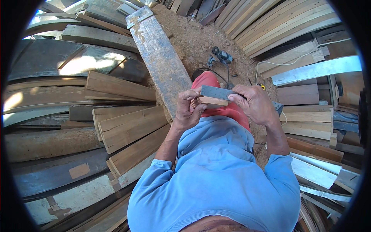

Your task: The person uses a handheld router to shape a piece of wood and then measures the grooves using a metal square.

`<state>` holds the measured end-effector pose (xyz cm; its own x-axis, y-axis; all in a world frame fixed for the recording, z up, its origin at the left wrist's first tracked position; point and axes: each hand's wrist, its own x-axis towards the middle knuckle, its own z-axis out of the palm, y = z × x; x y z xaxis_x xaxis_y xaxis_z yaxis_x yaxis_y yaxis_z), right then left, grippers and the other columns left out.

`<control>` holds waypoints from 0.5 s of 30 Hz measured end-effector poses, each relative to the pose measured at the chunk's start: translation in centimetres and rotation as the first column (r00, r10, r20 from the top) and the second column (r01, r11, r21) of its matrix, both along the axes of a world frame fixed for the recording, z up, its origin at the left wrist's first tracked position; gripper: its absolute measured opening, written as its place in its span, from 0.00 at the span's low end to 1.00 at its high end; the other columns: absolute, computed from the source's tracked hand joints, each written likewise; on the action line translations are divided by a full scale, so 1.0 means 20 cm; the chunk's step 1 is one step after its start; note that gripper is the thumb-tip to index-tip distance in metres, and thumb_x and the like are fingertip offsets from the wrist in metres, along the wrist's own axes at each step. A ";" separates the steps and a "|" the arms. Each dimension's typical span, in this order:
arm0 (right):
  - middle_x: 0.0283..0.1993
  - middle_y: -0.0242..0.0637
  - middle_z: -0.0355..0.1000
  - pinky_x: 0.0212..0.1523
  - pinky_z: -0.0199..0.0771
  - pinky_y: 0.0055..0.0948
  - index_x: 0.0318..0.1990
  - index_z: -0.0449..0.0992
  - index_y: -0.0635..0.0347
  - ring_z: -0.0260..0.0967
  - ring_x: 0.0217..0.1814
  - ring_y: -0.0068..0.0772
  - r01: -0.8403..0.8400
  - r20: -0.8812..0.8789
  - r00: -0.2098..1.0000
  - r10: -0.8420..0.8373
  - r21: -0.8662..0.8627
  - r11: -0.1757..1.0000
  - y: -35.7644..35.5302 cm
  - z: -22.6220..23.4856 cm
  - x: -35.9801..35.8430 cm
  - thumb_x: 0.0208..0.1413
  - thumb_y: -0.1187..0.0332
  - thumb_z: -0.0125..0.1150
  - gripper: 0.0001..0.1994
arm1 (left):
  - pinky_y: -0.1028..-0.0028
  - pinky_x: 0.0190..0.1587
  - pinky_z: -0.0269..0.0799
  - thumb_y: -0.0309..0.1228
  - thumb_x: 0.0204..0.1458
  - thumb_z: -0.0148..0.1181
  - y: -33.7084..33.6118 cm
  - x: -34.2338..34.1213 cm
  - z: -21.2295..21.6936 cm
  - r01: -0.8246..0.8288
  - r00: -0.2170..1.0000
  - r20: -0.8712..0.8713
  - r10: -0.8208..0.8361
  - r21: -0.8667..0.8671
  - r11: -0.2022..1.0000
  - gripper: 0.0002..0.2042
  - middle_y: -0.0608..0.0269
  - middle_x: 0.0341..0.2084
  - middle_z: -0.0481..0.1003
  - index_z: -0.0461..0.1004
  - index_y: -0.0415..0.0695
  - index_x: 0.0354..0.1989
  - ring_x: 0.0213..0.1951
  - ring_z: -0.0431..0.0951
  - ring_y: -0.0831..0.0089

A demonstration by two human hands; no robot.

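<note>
In front of my lap, my left hand (188,108) is closed on a small pale wood block (213,101), thumb against its lower side. A dark grey flat bar (215,92) lies across the top of the block, and my left fingertips are at its left end. The bar's right end is in my right hand (253,101), with the thumb pressed on its face. Whether the bar is metal or stone, I cannot tell. My palms hide the far ends of both pieces.
A long worn plank (158,58) runs ahead and left. Beyond my knees, a corded blue power tool (221,55) lies on the sawdust-strewn floor (185,36). Loose boards (133,127) are stacked at left, more timber (286,25) at far right. A pale cord (290,63) crosses the right-hand boards.
</note>
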<state>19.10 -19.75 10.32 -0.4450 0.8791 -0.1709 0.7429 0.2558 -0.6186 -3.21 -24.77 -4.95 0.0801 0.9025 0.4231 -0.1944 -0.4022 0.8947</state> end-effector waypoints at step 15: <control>0.26 0.50 0.73 0.33 0.69 0.49 0.34 0.79 0.61 0.73 0.31 0.56 -0.018 0.025 1.000 0.018 0.022 1.000 0.03 0.00 -0.01 0.62 0.57 0.59 0.15 | 0.65 0.61 0.65 0.20 0.56 0.64 0.01 -0.03 -0.05 0.018 1.000 -0.002 -0.018 0.003 1.000 0.24 0.54 0.54 0.70 0.58 0.46 0.56 0.56 0.71 0.69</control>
<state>18.92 -19.20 10.24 -0.4566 0.8746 -0.1628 0.7532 0.2826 -0.5940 -3.72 -24.63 -5.96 0.0971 0.8998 0.4254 -0.2001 -0.4011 0.8939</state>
